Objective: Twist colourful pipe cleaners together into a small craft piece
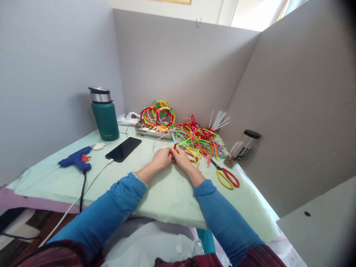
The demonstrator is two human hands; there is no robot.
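Near the middle of the table, my left hand (162,157) and my right hand (180,156) meet with fingers pinched together. Between the fingertips is a small red fuzzy stem (175,147), held by both hands; a green strand sticks out beside it. Much of the held piece is hidden by my fingers. Just behind and right of my hands lies a tangled pile of coloured fuzzy stems (198,135). Beyond my hands, rings of coloured stems (158,114) rest on a metal tray (152,133) holding small bits.
A green bottle (105,118), a black phone (124,149) and a blue glue gun (76,159) with cables are at the left. Red and yellow scissors (226,178) lie at the right, near a clear jar with a black lid (246,144). Grey partitions enclose the table.
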